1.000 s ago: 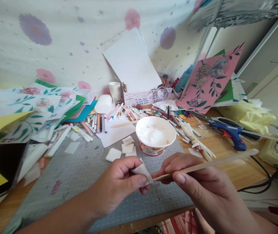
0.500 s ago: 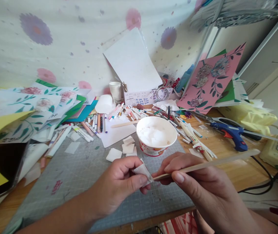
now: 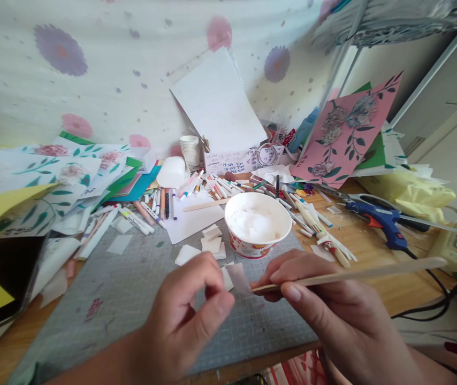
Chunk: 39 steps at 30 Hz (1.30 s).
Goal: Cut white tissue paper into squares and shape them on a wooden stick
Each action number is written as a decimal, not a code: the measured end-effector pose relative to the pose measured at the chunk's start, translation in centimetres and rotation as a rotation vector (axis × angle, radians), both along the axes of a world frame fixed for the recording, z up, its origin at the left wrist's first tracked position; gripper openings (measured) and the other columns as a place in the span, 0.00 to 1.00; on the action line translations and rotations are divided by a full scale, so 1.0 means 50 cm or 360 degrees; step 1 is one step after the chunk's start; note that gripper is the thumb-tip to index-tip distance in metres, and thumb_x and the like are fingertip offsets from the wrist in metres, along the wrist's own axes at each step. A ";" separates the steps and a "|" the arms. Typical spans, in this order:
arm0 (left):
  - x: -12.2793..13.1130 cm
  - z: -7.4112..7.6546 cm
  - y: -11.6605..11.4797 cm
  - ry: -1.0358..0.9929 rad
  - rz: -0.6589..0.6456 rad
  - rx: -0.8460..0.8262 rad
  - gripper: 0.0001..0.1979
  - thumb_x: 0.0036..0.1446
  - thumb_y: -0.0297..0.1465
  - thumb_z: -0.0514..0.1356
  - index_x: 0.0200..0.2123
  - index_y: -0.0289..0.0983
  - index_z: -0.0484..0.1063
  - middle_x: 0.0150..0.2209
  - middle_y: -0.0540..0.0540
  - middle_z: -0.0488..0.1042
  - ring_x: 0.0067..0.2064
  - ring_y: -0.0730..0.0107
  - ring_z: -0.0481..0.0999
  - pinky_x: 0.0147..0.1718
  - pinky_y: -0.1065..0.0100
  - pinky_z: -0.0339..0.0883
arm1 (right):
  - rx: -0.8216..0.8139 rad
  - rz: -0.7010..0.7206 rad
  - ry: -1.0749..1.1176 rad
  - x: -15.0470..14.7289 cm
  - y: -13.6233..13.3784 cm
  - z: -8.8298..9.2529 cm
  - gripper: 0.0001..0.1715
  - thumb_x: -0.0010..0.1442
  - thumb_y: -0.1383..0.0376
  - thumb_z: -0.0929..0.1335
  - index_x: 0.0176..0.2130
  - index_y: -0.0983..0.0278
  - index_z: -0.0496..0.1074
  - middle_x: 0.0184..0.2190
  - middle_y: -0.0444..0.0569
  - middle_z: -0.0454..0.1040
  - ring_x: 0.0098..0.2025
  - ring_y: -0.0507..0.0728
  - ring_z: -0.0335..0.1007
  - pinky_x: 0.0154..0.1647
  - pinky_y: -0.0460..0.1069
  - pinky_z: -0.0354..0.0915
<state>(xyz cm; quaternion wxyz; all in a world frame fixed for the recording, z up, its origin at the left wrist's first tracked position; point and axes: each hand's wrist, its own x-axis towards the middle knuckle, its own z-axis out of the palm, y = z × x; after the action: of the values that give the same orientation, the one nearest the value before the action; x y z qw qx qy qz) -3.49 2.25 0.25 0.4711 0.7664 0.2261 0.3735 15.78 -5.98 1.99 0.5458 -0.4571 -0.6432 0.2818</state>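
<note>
My right hand [image 3: 325,305] pinches a flat wooden craft stick [image 3: 357,271] between thumb and fingers, its narrow tip pointing left. At that tip hangs a small thin square of white paper [image 3: 240,278]. Just left of it, my left hand [image 3: 192,310] has its fingers loosely curled and the thumb apart, with nothing visible in them. Beyond the hands stands a white paper bowl [image 3: 258,248] with red print, holding soft white material [image 3: 252,222]. Small stacks of white paper squares [image 3: 211,244] lie beside the bowl on the grey cutting mat [image 3: 124,305].
Many markers [image 3: 220,186] are scattered behind the bowl. A blue glue gun [image 3: 385,222] and scissors [image 3: 363,200] lie at right. A pink flower card [image 3: 351,128] leans behind them. More flower pictures [image 3: 60,171] and a dark-screened device [image 3: 15,267] are at left.
My left hand has let go of the paper square and drawn back slightly to the left. The square now hangs at the stick's tip. My right hand has barely moved; the stick's far end shifted.
</note>
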 end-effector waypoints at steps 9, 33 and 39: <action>0.014 -0.002 0.011 0.0270 -0.0186 -0.0395 0.13 0.58 0.39 0.55 0.27 0.37 0.68 0.25 0.51 0.67 0.29 0.70 0.65 0.30 0.70 0.59 | 0.0125 0.0105 -0.0226 -0.009 0.006 0.009 0.20 0.59 0.77 0.65 0.45 0.56 0.73 0.36 0.45 0.78 0.42 0.55 0.74 0.42 0.46 0.71; 0.016 -0.017 0.017 0.0215 -0.0139 -0.0694 0.11 0.56 0.37 0.57 0.25 0.37 0.66 0.24 0.51 0.67 0.29 0.70 0.63 0.28 0.70 0.56 | -0.0309 0.0029 0.0530 0.020 0.034 -0.020 0.06 0.62 0.62 0.67 0.37 0.56 0.76 0.33 0.43 0.77 0.35 0.52 0.74 0.35 0.44 0.72; 0.021 -0.012 0.019 -0.0005 -0.0092 -0.0641 0.09 0.54 0.33 0.59 0.24 0.36 0.68 0.35 0.46 0.70 0.37 0.65 0.68 0.36 0.67 0.60 | -0.0316 0.0065 0.0548 0.014 0.032 -0.023 0.07 0.63 0.62 0.67 0.37 0.55 0.76 0.32 0.44 0.77 0.35 0.51 0.73 0.36 0.44 0.72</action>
<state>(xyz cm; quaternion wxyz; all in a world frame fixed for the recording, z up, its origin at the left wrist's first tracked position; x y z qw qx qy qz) -2.44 3.21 -0.35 0.6258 0.6624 0.2733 0.3082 16.50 -4.37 0.83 0.5941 -0.4406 -0.5185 0.4290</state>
